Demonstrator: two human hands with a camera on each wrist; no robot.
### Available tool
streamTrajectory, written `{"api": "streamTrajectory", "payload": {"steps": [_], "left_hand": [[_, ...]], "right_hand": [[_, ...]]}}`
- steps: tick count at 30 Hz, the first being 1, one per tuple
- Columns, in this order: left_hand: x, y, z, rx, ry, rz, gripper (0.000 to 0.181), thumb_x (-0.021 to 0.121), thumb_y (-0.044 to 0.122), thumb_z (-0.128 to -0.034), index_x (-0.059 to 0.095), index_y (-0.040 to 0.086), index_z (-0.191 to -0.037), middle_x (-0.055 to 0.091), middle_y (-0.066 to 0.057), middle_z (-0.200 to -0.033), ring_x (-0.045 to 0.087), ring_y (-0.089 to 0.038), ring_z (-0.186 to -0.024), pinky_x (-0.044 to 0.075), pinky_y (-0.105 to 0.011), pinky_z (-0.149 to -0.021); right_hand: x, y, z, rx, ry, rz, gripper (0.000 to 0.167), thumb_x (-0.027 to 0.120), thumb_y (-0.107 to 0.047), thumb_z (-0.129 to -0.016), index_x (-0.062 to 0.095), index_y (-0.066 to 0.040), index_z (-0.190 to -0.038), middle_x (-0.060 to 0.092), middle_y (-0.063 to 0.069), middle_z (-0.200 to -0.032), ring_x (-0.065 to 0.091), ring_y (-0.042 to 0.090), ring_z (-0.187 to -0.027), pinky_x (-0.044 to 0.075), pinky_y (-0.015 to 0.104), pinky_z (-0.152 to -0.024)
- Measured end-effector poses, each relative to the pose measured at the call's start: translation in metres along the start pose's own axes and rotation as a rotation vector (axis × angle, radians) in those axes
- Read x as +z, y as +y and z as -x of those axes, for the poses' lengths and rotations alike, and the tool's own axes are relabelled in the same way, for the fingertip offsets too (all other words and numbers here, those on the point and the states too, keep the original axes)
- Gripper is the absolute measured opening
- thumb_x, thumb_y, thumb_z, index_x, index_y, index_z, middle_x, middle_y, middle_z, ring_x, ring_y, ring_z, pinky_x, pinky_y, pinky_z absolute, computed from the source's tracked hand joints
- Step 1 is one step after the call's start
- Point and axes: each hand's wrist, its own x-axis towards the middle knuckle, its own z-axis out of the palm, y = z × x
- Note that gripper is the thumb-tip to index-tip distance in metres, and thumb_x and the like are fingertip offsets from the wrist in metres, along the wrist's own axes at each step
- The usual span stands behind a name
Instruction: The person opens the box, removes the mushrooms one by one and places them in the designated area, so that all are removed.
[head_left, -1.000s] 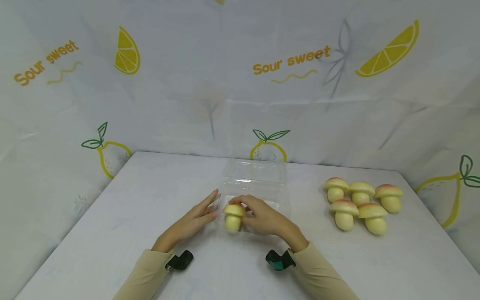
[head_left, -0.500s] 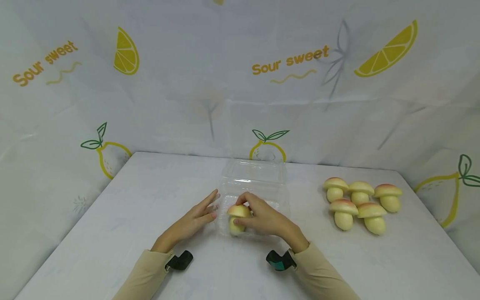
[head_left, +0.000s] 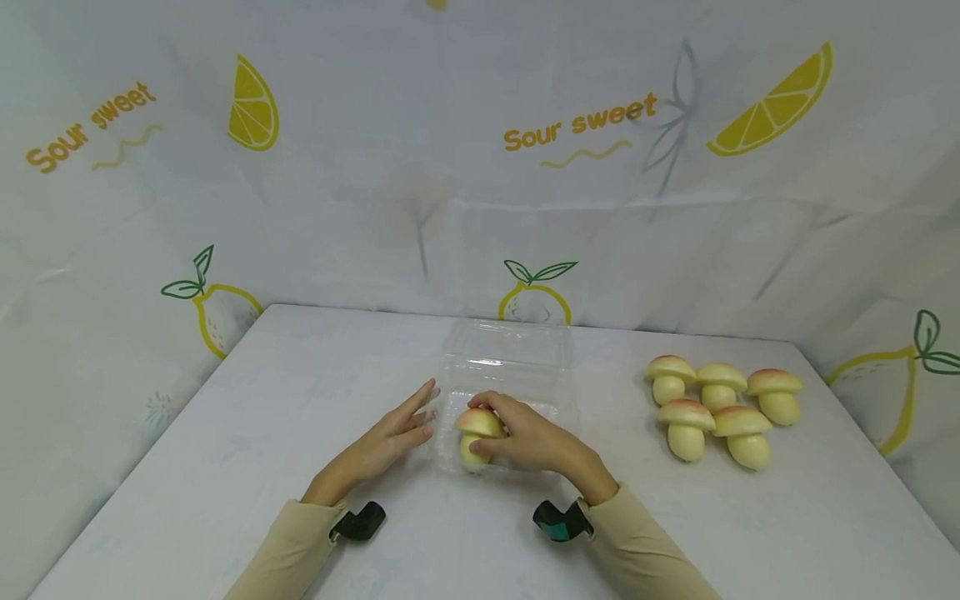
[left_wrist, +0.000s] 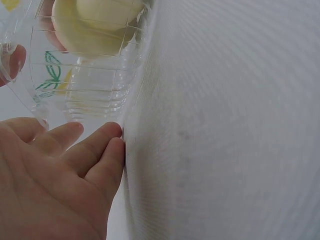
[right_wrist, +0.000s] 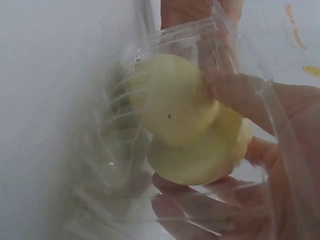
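A clear plastic clamshell box [head_left: 517, 363] lies with its lid folded back, away from me. My right hand [head_left: 531, 435] reaches into its base and grips a pale yellow toy mushroom [head_left: 476, 422] with a reddish cap, thumb against the stem and fingers round the cap. The mushroom stands stem-down near the base's left front; in the right wrist view, its stem end [right_wrist: 172, 97] shows through the ribbed wall. Beside the box's left wall is my left hand [head_left: 381, 443], fingers extended, holding nothing. In the left wrist view, its fingertips [left_wrist: 114, 129] are at the wall.
Several more toy mushrooms [head_left: 720, 412] are grouped in two rows on the right of the white table [head_left: 225, 417]. A white cloth [head_left: 360, 167] printed with lemons hangs behind and at the sides.
My right hand has shifted the mushroom slightly right and towards me within the box. Its thumb has come round onto the stem's front. The left hand has stayed by the box wall.
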Motion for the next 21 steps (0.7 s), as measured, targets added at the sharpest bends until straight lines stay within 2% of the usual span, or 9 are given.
{"api": "streamTrajectory", "payload": {"steps": [6,10,15,21], "left_hand": [[0.0,0.0,0.0,-0.003,0.006,0.006,0.069,0.046,0.02,-0.1051,0.006,0.014,-0.161,0.016,-0.014,-0.166,0.03,-0.044,-0.147,0.029,-0.06,-0.117],[0.0,0.001,0.001,0.005,0.002,-0.001,0.069,0.045,0.019,-0.1052,0.006,0.013,-0.161,0.016,-0.015,-0.166,0.03,-0.044,-0.147,0.029,-0.06,-0.117],[0.0,0.001,0.001,0.017,-0.001,-0.004,0.069,0.046,0.018,-0.1049,0.006,0.013,-0.161,0.017,-0.016,-0.166,0.03,-0.045,-0.146,0.027,-0.06,-0.117],[0.0,0.001,0.001,0.019,0.004,-0.006,0.069,0.046,0.018,-0.1047,0.007,0.012,-0.161,0.017,-0.016,-0.166,0.031,-0.044,-0.146,0.028,-0.06,-0.117]], "right_hand": [[0.001,0.001,0.0,-0.041,0.02,0.015,0.045,0.07,-0.022,-0.092,0.054,-0.004,-0.13,0.061,0.007,-0.123,0.056,0.017,-0.106,0.048,0.03,-0.091],[-0.001,-0.001,0.003,-0.042,0.035,0.025,0.047,0.071,-0.024,-0.092,0.054,-0.005,-0.132,0.059,0.007,-0.129,0.056,0.019,-0.112,0.049,0.033,-0.094],[-0.008,0.0,0.008,-0.036,0.065,0.015,0.049,0.07,-0.024,-0.092,0.053,-0.006,-0.135,0.058,0.007,-0.132,0.056,0.021,-0.116,0.049,0.039,-0.096],[-0.019,0.001,0.016,-0.048,0.108,0.02,0.05,0.071,-0.023,-0.091,0.054,-0.005,-0.134,0.058,0.008,-0.133,0.056,0.022,-0.115,0.049,0.038,-0.093]]}}
